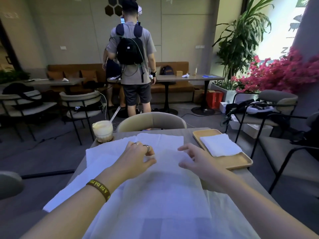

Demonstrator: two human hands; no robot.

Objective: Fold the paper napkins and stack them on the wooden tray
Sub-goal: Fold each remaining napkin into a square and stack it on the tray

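1. The left hand (138, 156) lies on the unfolded napkins (164, 187). Its fingers are bent with the tips down on the paper and the thumb close to the forefinger — whether it pinches the sheet I cannot tell. It wears rings on two fingers and a dark wristband (99, 188) on the wrist.
2. The right hand (196, 161) is just beside it over the same paper, fingers spread and loosely bent, holding nothing.
3. The unfolded napkins lie overlapping on the table (246, 175), under both hands and reaching out past the left hand.
4. Just right of the right hand sits the wooden tray (239, 163), with one folded napkin (221, 145) flat on it.
5. Beyond the left hand stands a glass (102, 131) of pale drink with a straw. Beyond both hands — a chair (151, 120) and a standing person (133, 54) with a backpack.
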